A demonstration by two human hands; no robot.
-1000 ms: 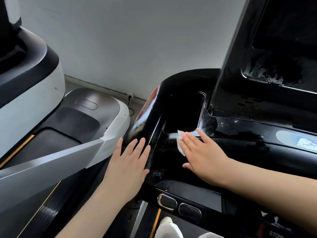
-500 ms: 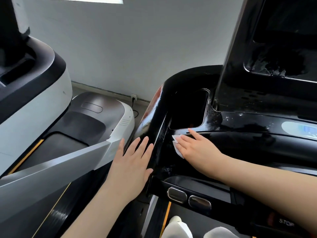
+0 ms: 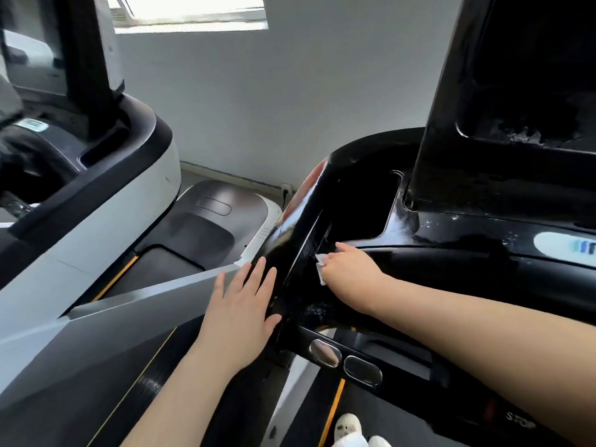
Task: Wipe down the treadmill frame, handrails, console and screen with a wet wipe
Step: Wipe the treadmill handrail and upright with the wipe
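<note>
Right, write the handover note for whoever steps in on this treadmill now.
Left hand: flat, fingers straight, resting on the outer side of the black handrail, holding nothing.
Right hand: presses the wet wipe into the seam between the handrail and the console, just below the cup recess.
Done: cannot tell; white flecks and smears show around the screen base and on the console top.
Left: judging by those marks, the console top and screen; then probably the rest of the frame.
</note>
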